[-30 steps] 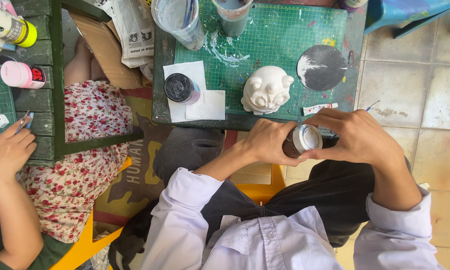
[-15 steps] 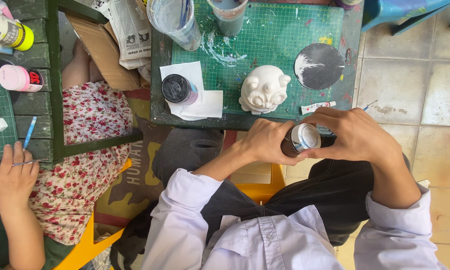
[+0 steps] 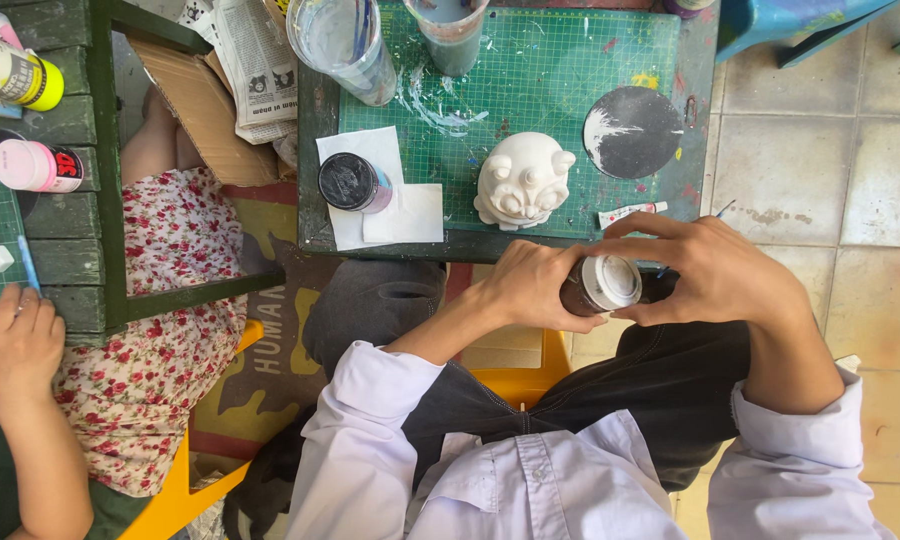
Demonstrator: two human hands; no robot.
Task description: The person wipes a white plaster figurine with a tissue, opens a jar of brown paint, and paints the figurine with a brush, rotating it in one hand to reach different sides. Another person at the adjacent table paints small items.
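Observation:
My left hand [image 3: 528, 288] wraps around a small dark paint bottle [image 3: 580, 297] held over my lap, just below the table's front edge. Fingers of my right hand [image 3: 705, 272] grip the bottle's white cap [image 3: 612, 281] from the right. A thin brush tip [image 3: 722, 208] sticks out behind my right hand. On the green cutting mat [image 3: 540, 80] stands an unpainted white clay figure [image 3: 521, 180], a little above my hands.
A black round palette [image 3: 632, 131] with white paint lies right of the figure. A dark-lidded jar [image 3: 350, 183] sits on white paper at the left. Two water cups [image 3: 345, 35] stand at the back. Another person's hand [image 3: 22, 338] rests at a neighbouring green table [image 3: 80, 130].
My hands and the bottle stay almost in place, with my right fingers shifting on the cap. The other person's hand has moved down and right, away from the blue brush.

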